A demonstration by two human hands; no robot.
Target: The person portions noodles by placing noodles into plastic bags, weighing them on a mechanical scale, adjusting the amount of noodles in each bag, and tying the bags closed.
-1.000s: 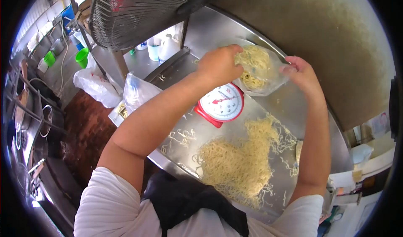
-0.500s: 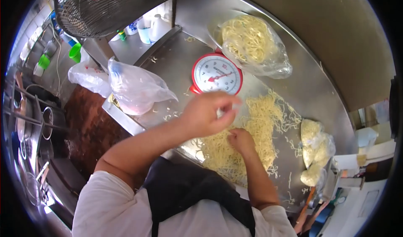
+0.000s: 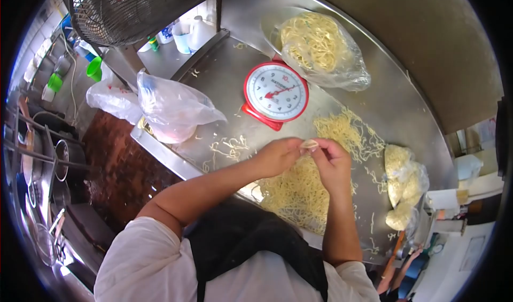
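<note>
My left hand (image 3: 281, 155) and my right hand (image 3: 332, 160) meet above a spread of yellow noodles (image 3: 296, 195) on the metal table. Their fingertips pinch together around a small pale thing (image 3: 308, 144), too small to make out. Just beyond the hands stands a red dial scale (image 3: 276, 92) with a white face. Its metal pan (image 3: 271, 26) carries an open clear plastic bag of noodles (image 3: 315, 43). More loose noodles (image 3: 342, 132) lie past my right hand.
White plastic bags (image 3: 173, 107) hang over the table's left edge. Knotted bags of noodles (image 3: 399, 179) sit at the right. A large fan (image 3: 139, 13) looms at upper left, and pots (image 3: 69, 157) stand on a rack beyond the reddish floor. Another person's arm (image 3: 409, 264) shows at lower right.
My left hand has moved down and right from in front of the scale. My right hand has risen off the noodles, and the fingertips of both now meet around the small pale thing.
</note>
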